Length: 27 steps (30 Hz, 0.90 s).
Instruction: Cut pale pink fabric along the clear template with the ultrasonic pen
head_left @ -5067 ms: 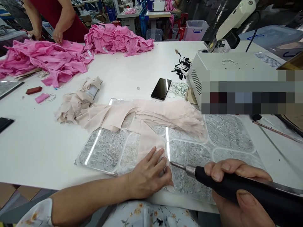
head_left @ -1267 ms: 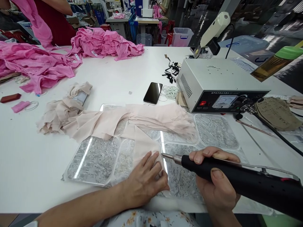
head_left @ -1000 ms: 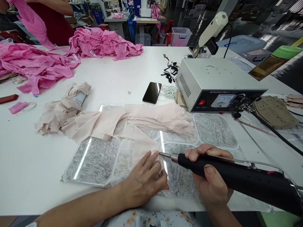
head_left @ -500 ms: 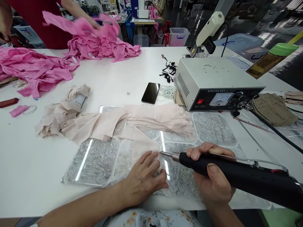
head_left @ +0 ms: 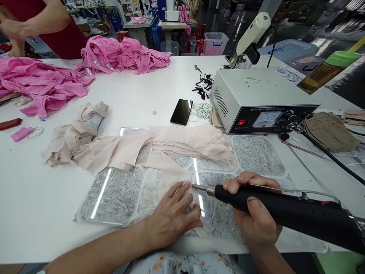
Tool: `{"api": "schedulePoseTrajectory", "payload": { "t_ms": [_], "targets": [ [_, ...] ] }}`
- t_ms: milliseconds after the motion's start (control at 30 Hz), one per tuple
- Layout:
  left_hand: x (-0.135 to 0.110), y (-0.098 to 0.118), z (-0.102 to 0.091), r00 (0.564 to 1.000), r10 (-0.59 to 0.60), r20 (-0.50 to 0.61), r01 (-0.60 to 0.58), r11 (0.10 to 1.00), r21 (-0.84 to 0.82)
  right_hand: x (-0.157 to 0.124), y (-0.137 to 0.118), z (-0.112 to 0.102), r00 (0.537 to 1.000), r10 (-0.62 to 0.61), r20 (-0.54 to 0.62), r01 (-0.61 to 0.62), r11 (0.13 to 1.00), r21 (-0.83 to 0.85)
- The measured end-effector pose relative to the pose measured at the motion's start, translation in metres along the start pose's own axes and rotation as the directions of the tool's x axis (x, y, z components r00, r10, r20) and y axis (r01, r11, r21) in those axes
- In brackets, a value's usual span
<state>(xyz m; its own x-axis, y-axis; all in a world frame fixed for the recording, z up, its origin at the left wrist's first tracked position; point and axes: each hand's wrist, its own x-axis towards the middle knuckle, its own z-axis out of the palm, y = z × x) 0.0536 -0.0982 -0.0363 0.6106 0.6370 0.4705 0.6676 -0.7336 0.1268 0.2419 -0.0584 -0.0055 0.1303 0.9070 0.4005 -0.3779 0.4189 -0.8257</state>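
My left hand (head_left: 174, 215) lies flat, fingers spread, pressing a strip of pale beige fabric (head_left: 171, 171) onto a clear scratched cutting plate (head_left: 114, 194). My right hand (head_left: 255, 217) is wrapped round a black hand-held cutting tool (head_left: 288, 213). The tool's thin metal tip (head_left: 196, 187) touches the fabric edge just beside my left fingertips. More beige fabric (head_left: 185, 142) lies spread across the plate's far side.
A white control box (head_left: 256, 99) with a dial stands at the right, a phone (head_left: 181, 111) and coiled white cord (head_left: 202, 110) beside it. Crumpled beige pieces (head_left: 74, 133) lie left. Pink garment piles (head_left: 45, 82) fill the far left, where another person (head_left: 42, 23) works.
My hands and the tool have stayed almost in place; the tip has crept slightly left along the fabric edge. The person at the far left dropped a pink garment onto the pile.
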Motion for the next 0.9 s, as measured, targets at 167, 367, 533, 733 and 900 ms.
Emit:
{"api": "schedulePoseTrajectory", "payload": {
  "t_ms": [167, 367, 533, 733, 900],
  "targets": [
    [0.0018, 0.0002, -0.0016, 1.000, 0.002, -0.009, -0.002, 1.000, 0.002, -0.0002, 0.0008, 0.0001, 1.000, 0.005, 0.000, -0.005, 1.000, 0.008],
    [-0.0004, 0.0003, -0.0008, 1.000, -0.001, 0.009, 0.001, 1.000, 0.011, -0.0004, -0.0001, 0.0003, 1.000, 0.004, -0.003, -0.004, 1.000, -0.001],
    [-0.0019, 0.0006, -0.0003, 1.000, -0.003, 0.017, 0.003, 1.000, 0.011, -0.0005, 0.0002, 0.0009, 1.000, 0.017, -0.006, -0.017, 1.000, -0.005],
    [-0.0011, 0.0002, 0.0002, 1.000, 0.000, 0.004, 0.000, 1.000, 0.007, -0.0010, 0.0002, 0.0011, 1.000, 0.000, 0.010, 0.000, 1.000, 0.009],
    [-0.0005, -0.0001, -0.0005, 1.000, 0.001, -0.001, -0.001, 1.000, 0.006, -0.0008, -0.0009, 0.0004, 1.000, 0.009, 0.022, -0.010, 1.000, 0.013]
  ]
}}
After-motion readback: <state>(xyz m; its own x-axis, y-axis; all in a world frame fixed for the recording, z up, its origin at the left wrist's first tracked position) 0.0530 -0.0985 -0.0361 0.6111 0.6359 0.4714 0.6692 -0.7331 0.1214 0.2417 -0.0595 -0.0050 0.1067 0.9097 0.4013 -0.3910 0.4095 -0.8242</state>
